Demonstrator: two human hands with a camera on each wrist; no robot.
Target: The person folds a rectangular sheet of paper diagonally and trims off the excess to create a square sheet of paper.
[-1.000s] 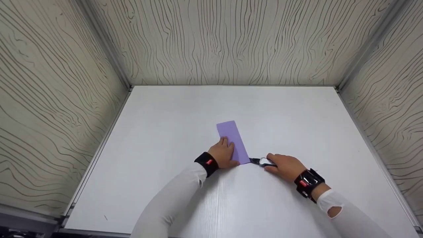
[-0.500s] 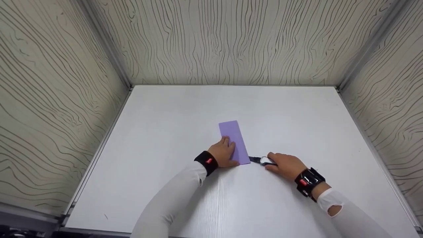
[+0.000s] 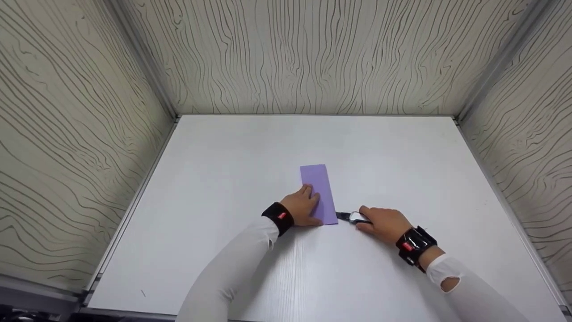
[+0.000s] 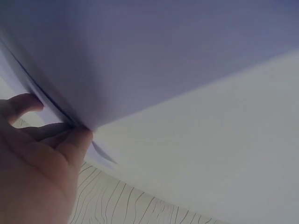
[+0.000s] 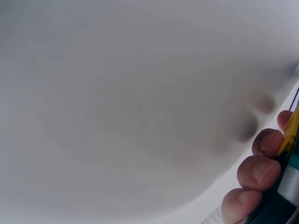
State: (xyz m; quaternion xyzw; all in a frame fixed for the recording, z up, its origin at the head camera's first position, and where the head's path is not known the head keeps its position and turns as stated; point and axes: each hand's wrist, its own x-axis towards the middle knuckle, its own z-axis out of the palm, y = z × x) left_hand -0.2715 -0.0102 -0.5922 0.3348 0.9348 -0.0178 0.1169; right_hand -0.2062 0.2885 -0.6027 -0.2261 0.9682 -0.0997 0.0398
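A folded strip of purple paper (image 3: 323,197) lies on the white table. My left hand (image 3: 300,208) presses on its left side with fingers spread, the thumb near its bottom edge. In the left wrist view, the fingertips (image 4: 79,135) touch the edge of the purple paper (image 4: 154,51), whose layers stand slightly apart. My right hand (image 3: 385,222) grips a utility knife (image 3: 356,218), its dark front end meeting the paper's right edge near the lower corner. Whether the blade lies between the layers is hidden. Curled fingers hold the utility knife (image 5: 285,186) in the right wrist view.
The white table (image 3: 223,156) has wood-grain panels (image 3: 286,58) behind it and at both sides. Metal rails run along its edges. A small dark mark (image 3: 143,293) shows near the front left.
The purple paper has turned a little, its far end swinging right. The knife's front end now meets the right edge slightly above the lower corner. Both hands have barely moved.
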